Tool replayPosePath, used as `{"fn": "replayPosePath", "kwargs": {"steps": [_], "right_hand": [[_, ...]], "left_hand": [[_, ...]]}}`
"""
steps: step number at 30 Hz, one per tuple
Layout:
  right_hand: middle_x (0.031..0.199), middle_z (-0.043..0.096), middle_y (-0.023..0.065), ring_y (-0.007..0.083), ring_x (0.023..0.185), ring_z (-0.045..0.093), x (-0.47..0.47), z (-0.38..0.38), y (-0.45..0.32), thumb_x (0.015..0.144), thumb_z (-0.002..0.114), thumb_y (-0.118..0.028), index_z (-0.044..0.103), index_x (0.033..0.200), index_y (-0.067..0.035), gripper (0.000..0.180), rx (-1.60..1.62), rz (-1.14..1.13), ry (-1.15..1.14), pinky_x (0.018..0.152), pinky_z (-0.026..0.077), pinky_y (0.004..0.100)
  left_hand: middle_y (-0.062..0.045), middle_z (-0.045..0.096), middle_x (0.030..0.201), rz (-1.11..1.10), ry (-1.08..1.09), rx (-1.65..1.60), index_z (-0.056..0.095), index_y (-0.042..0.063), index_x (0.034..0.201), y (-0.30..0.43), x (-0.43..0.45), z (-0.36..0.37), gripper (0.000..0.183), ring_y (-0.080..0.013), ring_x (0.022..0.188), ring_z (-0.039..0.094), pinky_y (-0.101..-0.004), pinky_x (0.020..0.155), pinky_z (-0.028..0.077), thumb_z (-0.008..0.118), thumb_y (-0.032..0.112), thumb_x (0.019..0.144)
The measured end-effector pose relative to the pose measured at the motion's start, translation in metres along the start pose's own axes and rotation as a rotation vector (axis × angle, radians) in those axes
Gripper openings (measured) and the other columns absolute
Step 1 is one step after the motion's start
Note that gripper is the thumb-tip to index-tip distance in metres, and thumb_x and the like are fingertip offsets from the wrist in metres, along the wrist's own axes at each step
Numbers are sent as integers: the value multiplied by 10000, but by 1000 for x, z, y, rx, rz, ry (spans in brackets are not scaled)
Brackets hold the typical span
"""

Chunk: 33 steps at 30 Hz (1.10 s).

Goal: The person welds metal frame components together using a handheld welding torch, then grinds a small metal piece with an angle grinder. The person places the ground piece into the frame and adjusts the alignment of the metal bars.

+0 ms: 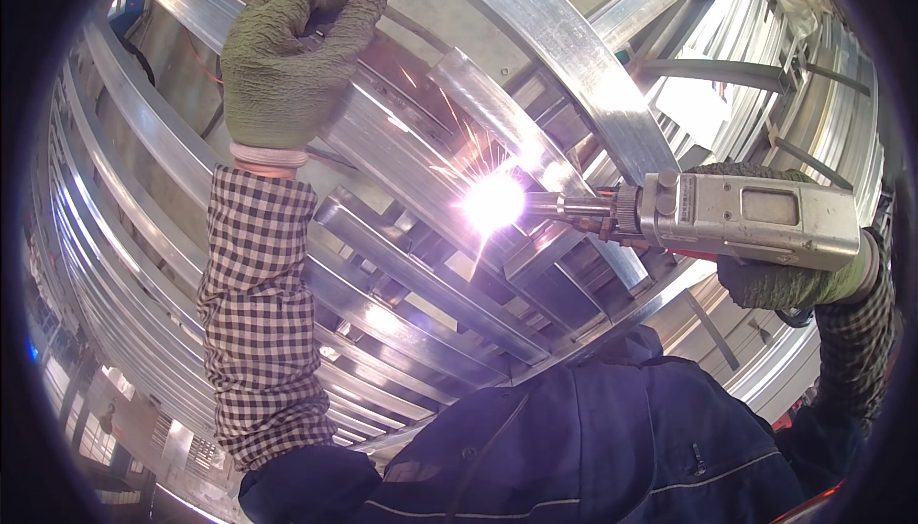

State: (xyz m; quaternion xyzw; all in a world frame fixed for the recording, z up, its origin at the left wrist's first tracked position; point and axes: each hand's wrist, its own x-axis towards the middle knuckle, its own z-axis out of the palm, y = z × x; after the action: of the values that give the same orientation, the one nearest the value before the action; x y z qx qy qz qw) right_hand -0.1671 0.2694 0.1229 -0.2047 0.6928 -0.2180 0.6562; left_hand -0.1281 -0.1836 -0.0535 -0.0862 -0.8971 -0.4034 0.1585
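Observation:
My right hand (789,284), in a green work glove, is closed round a silver handheld laser welding gun (760,219). The gun's nozzle (549,204) points left, and a bright white-violet glare with flying sparks hides the spot at its tip. Around the glare lie metal bars, among them a short rectangular metal tube (495,104) just above it. My left hand (294,61), gloved in green with a checked sleeve below, rests by a long metal bar at the upper left. Its fingers are curled; whether they hold anything is hidden.
Long curved-looking metal tubes (143,122) run along the left side. A broad metal bar (545,36) crosses the upper middle. More stacked metal profiles (832,122) lie at the right, beside dark crossbars (717,73). Short tubes form a frame near my body.

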Motion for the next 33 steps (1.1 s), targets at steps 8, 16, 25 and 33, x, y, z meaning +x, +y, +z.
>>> {"fn": "replayPosePath", "kwargs": {"steps": [8, 16, 25, 33], "right_hand": [[1532, 605, 54, 156, 1264, 685, -1, 6, 19, 1180, 449, -274, 460, 1609, -134, 451, 751, 205, -28, 1132, 608, 339], [1604, 523, 183, 220, 1276, 706, 0, -3, 16, 1196, 393, -385, 346, 1674, -47, 588, -138, -252, -31, 1074, 656, 398], [1332, 723, 138, 243, 1075, 790, -54, 45, 52, 1134, 614, -299, 630, 1467, -38, 424, 258, -19, 317, 956, 671, 391], [985, 763, 52, 180, 871, 734, -75, 151, 69, 984, 845, -191, 765, 1165, -8, 270, 771, -236, 923, 757, 588, 325]], "left_hand": [[-48, 787, 1122, -22, -41, 51, 841, 78, 1185, -1, -1, -2, 242, -164, 1019, 778, -306, 883, 640, 875, 184, 969], [-62, 781, 1195, -58, -41, 11, 823, 42, 1222, -1, -1, -3, 266, -154, 1052, 779, -286, 897, 648, 874, 126, 975], [-40, 785, 992, -112, 94, -56, 855, 68, 1064, -1, 1, 2, 237, -142, 874, 737, -301, 798, 597, 883, 288, 982], [-113, 797, 1017, -121, -138, -126, 803, 24, 1148, 150, -71, 20, 347, -240, 931, 764, -402, 848, 608, 882, 290, 940]]}}
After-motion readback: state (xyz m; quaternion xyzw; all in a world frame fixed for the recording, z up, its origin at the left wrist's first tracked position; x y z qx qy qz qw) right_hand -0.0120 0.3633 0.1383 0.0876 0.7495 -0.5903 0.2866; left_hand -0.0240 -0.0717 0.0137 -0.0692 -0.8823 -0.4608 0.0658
